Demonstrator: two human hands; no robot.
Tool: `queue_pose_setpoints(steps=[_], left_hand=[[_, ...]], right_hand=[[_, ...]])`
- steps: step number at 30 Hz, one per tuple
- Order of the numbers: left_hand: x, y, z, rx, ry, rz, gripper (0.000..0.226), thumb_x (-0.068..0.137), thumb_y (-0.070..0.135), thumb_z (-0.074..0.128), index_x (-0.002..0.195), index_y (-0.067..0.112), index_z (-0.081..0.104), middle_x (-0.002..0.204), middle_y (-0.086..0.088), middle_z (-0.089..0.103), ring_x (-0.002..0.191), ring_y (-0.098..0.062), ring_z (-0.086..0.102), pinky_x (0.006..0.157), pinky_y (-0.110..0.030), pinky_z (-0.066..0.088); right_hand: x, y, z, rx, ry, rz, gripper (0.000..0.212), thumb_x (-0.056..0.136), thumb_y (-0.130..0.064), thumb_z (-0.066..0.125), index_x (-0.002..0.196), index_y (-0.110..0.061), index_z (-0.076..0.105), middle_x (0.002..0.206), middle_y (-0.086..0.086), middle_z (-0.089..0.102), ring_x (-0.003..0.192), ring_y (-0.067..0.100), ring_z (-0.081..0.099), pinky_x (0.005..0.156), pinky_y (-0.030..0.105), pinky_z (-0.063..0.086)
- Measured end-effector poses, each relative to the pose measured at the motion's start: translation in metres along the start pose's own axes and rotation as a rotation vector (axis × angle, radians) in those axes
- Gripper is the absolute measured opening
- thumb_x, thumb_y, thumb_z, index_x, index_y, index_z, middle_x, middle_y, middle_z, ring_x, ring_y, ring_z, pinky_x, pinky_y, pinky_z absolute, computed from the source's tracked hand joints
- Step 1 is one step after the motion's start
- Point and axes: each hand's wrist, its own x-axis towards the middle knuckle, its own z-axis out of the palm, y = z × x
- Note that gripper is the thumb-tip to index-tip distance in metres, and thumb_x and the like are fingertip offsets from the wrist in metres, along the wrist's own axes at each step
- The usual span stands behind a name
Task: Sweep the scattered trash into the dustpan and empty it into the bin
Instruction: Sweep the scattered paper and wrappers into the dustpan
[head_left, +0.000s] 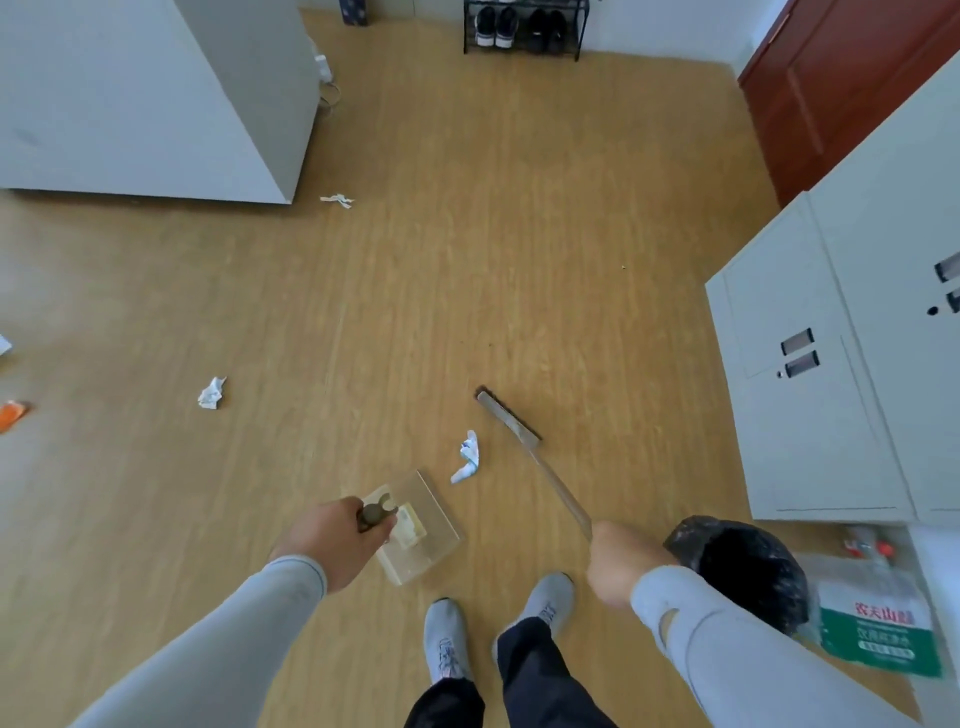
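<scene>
Bright, even light, soft shadows only. Whole frame slightly soft. Strong wide-angle bending at edges, cabinet (852, 364) lines lean.

A wood-patterned floor (467, 234) in warm yellow-brown fills the room, lit evenly and softly. At the upper left stands a large pale grey cabinet (156, 104). Along the right side runs a row of light grey metal lockers (841, 364) with small label slots and dark handles. A reddish-brown door (841, 88) sits in the far right corner. Against the far white wall, a black shoe rack (524, 28) holds dark and white shoes (blurred, hard to count).
</scene>
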Motion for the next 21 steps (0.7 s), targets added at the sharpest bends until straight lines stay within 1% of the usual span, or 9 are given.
queue_pose_setpoints(steps=[3,5,7,9,10,12,15,18,21], left_hand=[[0.009,-0.011,-0.003,-0.015,0.014,-0.009,0.049,0.091,0.070,0.047,0.078,0.023,0.056,0.075,0.005,0.066,0.064,-0.018,0.063,0.061,-0.032,0.052],[0.009,-0.017,-0.004,-0.015,0.015,-0.017,0.050,0.091,0.070,0.047,0.078,0.023,0.056,0.076,0.005,0.067,0.066,-0.018,0.063,0.064,-0.033,0.053],[0.005,-0.020,-0.003,-0.010,0.014,-0.009,0.051,0.091,0.072,0.046,0.078,0.024,0.057,0.076,0.005,0.067,0.068,-0.018,0.065,0.062,-0.032,0.052],[0.000,-0.020,-0.005,0.000,0.016,0.005,0.051,0.091,0.072,0.045,0.079,0.024,0.056,0.076,0.005,0.067,0.069,-0.018,0.065,0.061,-0.031,0.051],[-0.003,-0.020,-0.008,-0.004,0.016,0.010,0.051,0.091,0.072,0.044,0.079,0.024,0.055,0.076,0.006,0.067,0.069,-0.018,0.065,0.061,-0.031,0.051],[-0.009,-0.016,-0.019,-0.037,0.038,0.019,0.051,0.091,0.072,0.044,0.080,0.024,0.055,0.075,0.005,0.067,0.068,-0.018,0.065,0.062,-0.032,0.053],[-0.016,-0.003,-0.041,-0.106,0.081,0.049,0.048,0.092,0.070,0.047,0.080,0.024,0.055,0.073,0.005,0.066,0.066,-0.017,0.065,0.059,-0.030,0.050],[-0.014,0.018,-0.063,-0.145,0.123,0.066,0.046,0.092,0.068,0.049,0.080,0.024,0.055,0.073,0.005,0.066,0.066,-0.017,0.064,0.057,-0.029,0.047],[0.003,0.058,-0.087,-0.146,0.183,0.084,0.043,0.094,0.065,0.048,0.080,0.025,0.055,0.072,0.004,0.067,0.065,-0.016,0.063,0.057,-0.030,0.047]], right_hand=[[-0.002,-0.033,0.016,-0.221,0.006,-0.067,0.039,0.099,-0.006,0.047,0.138,-0.009,0.055,0.113,0.004,0.065,0.104,0.022,0.066,0.086,0.030,0.054],[-0.008,-0.040,0.026,-0.243,-0.080,-0.115,0.036,0.098,-0.006,0.051,0.132,-0.010,0.057,0.092,0.001,0.058,0.105,0.023,0.067,0.079,0.029,0.051],[-0.018,-0.031,0.024,-0.146,-0.173,-0.121,0.028,0.096,-0.008,0.051,0.122,-0.014,0.059,0.084,0.000,0.054,0.104,0.024,0.069,0.073,0.028,0.050],[-0.029,-0.005,0.006,0.088,-0.213,-0.079,0.040,0.095,-0.015,0.053,0.134,-0.020,0.060,0.088,0.001,0.063,0.079,0.019,0.069,0.062,0.027,0.053],[-0.038,0.011,-0.004,0.206,-0.229,-0.058,0.046,0.095,-0.018,0.055,0.141,-0.024,0.057,0.084,0.001,0.063,0.063,0.015,0.063,0.052,0.025,0.050],[-0.060,0.036,-0.022,0.289,-0.207,-0.064,0.055,0.097,-0.022,0.058,0.150,-0.028,0.048,0.076,-0.003,0.058,0.049,0.009,0.051,0.042,0.022,0.041],[-0.081,0.054,-0.043,0.359,-0.116,-0.088,0.056,0.099,-0.025,0.056,0.153,-0.030,0.041,0.077,-0.003,0.058,0.046,0.008,0.048,0.042,0.023,0.040],[-0.071,0.069,-0.070,0.568,-0.040,-0.067,0.051,0.100,-0.022,0.057,0.149,-0.027,0.044,0.079,0.006,0.059,0.045,0.009,0.044,0.041,0.025,0.038],[-0.042,0.087,-0.110,0.685,0.060,-0.073,0.043,0.101,-0.028,0.056,0.143,-0.026,0.047,0.076,0.006,0.061,0.043,0.009,0.045,0.041,0.024,0.039]])
